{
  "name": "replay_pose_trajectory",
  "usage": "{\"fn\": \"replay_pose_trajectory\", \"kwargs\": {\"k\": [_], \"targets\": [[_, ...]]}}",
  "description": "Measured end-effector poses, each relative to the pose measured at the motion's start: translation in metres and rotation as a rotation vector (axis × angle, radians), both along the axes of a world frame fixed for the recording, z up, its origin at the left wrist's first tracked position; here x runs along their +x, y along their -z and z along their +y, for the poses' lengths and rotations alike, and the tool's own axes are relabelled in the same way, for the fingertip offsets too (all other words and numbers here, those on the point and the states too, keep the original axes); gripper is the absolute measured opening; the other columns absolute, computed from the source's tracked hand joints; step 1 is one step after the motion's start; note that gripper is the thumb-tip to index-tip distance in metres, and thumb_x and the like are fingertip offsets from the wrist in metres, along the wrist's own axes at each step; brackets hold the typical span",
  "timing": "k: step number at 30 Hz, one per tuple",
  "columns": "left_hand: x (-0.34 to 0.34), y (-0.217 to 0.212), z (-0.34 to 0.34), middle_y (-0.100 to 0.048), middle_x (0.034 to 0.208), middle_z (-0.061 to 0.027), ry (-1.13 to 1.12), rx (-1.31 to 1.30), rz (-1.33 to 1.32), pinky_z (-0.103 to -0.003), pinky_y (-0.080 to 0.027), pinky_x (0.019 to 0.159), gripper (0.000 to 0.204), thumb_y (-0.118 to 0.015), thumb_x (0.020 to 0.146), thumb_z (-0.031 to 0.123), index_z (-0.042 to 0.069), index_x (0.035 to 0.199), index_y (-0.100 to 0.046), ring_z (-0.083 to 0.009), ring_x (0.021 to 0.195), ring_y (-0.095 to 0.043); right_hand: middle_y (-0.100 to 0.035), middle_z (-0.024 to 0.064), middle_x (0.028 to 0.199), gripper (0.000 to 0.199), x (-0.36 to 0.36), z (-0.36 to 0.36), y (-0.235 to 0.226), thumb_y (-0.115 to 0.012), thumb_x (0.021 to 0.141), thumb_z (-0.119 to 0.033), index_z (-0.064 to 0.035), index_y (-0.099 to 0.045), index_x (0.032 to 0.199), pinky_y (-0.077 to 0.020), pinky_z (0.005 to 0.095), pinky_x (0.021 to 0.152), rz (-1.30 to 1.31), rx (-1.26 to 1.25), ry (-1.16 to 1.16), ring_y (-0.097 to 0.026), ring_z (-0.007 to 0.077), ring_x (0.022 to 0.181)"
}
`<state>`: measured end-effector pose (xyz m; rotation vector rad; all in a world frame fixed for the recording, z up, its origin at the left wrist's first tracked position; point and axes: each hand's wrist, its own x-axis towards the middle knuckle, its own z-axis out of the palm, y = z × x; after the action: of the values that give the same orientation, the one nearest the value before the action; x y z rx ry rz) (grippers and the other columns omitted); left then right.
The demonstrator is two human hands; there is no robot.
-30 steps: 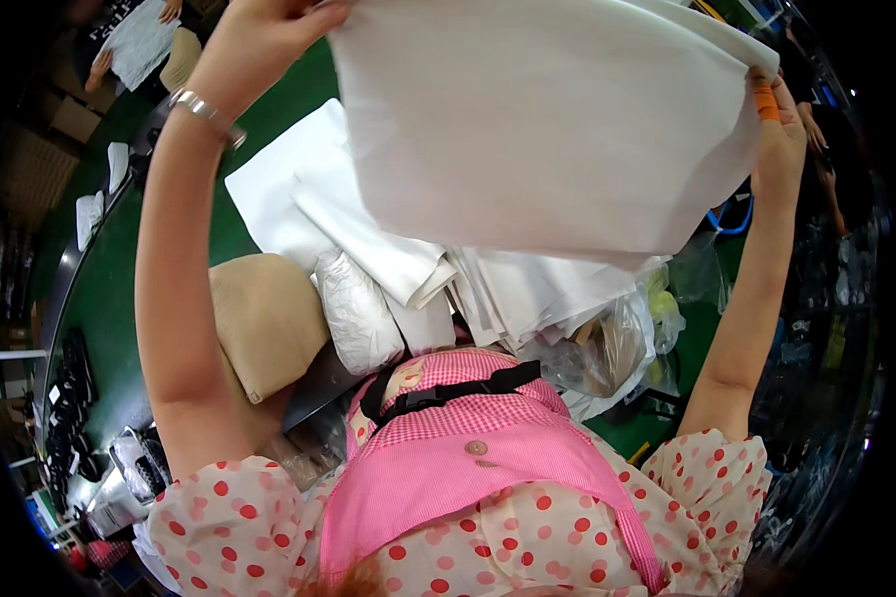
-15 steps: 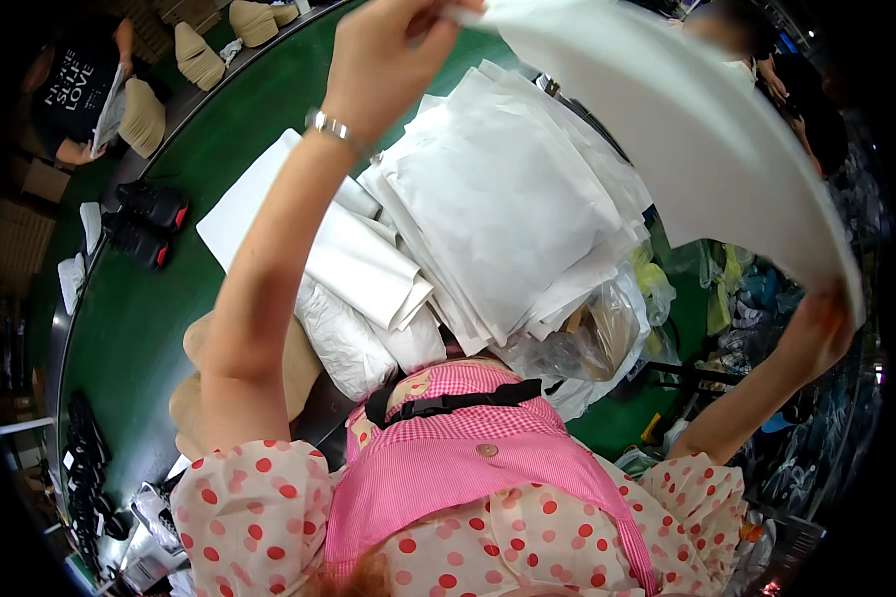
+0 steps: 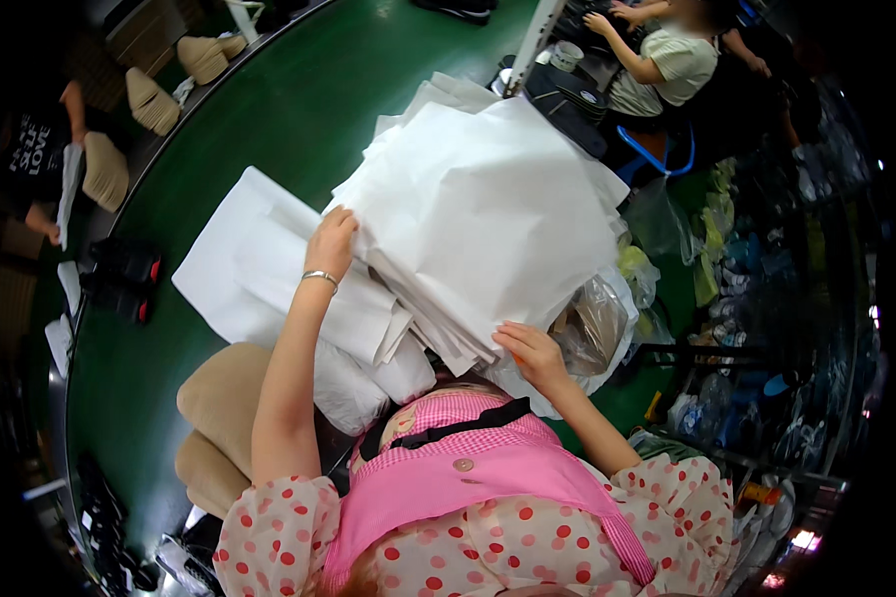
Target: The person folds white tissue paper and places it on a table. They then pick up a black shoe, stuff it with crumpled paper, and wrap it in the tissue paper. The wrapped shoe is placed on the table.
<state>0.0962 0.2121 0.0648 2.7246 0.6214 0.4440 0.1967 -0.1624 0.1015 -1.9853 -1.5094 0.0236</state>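
Note:
A large white paper sheet [image 3: 478, 189] lies on top of an uneven stack of white sheets [image 3: 443, 323]. My left hand [image 3: 333, 242] is at the sheet's left edge, its fingers closed over the margin. At the near corner, my right hand [image 3: 529, 353] pinches the same sheet with thumb and fingers. Folded white sheets [image 3: 259, 254] lie left of the stack, partly behind my left forearm. White wrapped bundles [image 3: 353, 388] sit just below them, close to my apron.
Beige stacked shoe-shaped forms [image 3: 224, 413] stand by my left elbow on the green table [image 3: 129, 398]. Black shoes [image 3: 124, 279] rest farther left. A clear plastic bag [image 3: 597, 328] is right of the stack. Co-workers [image 3: 667, 70] are at the far right and far left.
The sheet that was raised at the upper right has come down onto the stack. Both my hands have lowered with it, the right one moving inward to the left.

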Motion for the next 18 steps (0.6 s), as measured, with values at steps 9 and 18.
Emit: {"fn": "replay_pose_trajectory", "kwargs": {"k": [9, 18], "targets": [[0.068, -0.056, -0.120, -0.041, 0.136, -0.0103, 0.396, 0.256, -0.136, -0.046, -0.026, 0.107, 0.051, -0.060, 0.079, 0.016, 0.017, 0.128, -0.048, -0.0315, 0.130, -0.032, -0.054, 0.0107, 0.120, 0.046, 0.010, -0.008, 0.028, -0.057, 0.067, 0.004, -0.0113, -0.061, 0.110, -0.0400, 0.0399, 0.094, 0.156, -0.264, 0.122, -0.047, 0.0300, 0.116], [0.094, 0.041, -0.125, -0.017, 0.150, -0.0079, -0.115, 0.055, 0.381, -0.062, -0.005, 0.106, 0.071, -0.049, 0.084, 0.053, 0.025, 0.144, -0.023, -0.0402, 0.137, -0.007, -0.046, 0.0140, 0.128, 0.043, 0.110, -0.022, 0.022, -0.056, 0.076, -0.004, -0.0093, -0.054, 0.118, -0.0337, 0.0422, 0.099, 0.113, -0.106, 0.768, -0.041, 0.0323, 0.121]]}}
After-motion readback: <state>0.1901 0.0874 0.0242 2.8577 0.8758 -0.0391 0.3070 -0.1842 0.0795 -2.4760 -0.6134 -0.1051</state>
